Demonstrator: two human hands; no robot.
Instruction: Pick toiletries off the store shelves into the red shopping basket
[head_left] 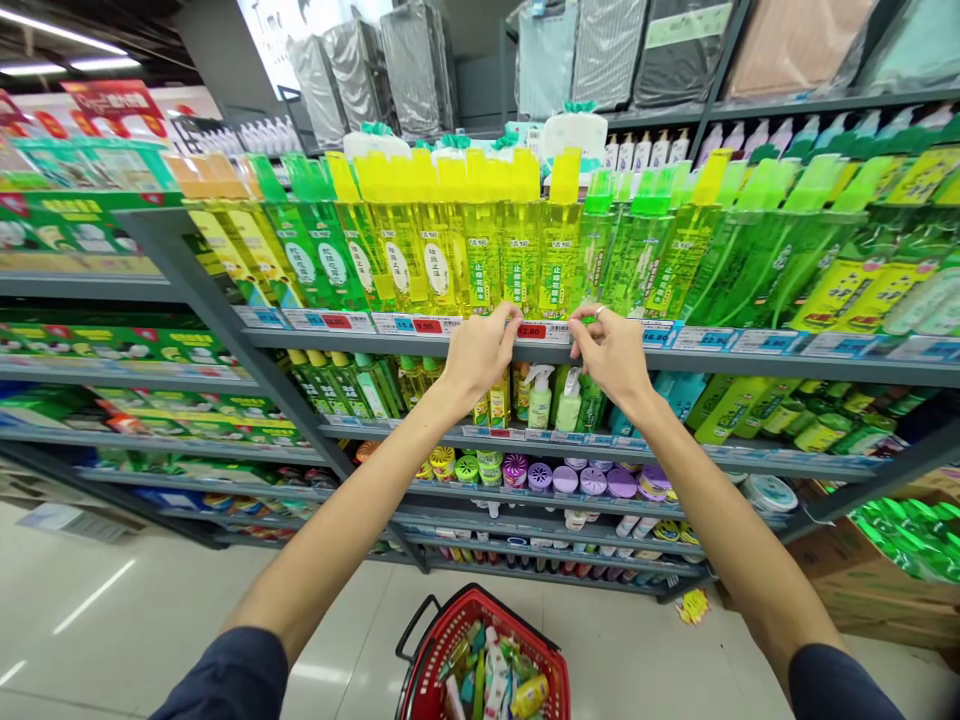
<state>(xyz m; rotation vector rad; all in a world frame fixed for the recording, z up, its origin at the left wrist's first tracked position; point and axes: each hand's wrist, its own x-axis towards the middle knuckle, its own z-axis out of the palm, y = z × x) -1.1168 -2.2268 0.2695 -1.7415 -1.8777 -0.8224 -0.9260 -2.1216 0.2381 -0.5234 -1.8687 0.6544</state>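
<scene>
My left hand (pixel 481 348) is at the shelf edge with its fingers curled together at the left end of a red and white price tag (pixel 534 330). At the tag's other end, my right hand (pixel 611 350) pinches with thumb and forefinger; a ring shows on one finger. Just behind the tag stand upright yellow-capped spray bottles (pixel 521 250) of clear yellow liquid with green and white labels. Green-capped bottles (pixel 645 240) continue the row to the right. How firmly the fingertips grip the tag is hard to see.
A red shopping basket (pixel 559 670) with mixed bottles and packs stands on the tiled floor below. Lower shelves hold small spray bottles (pixel 540 400) and round purple-lidded tubs (pixel 564 480). Cardboard boxes (pixel 840 570) sit at the right, boxed goods (pixel 75 225) at the left.
</scene>
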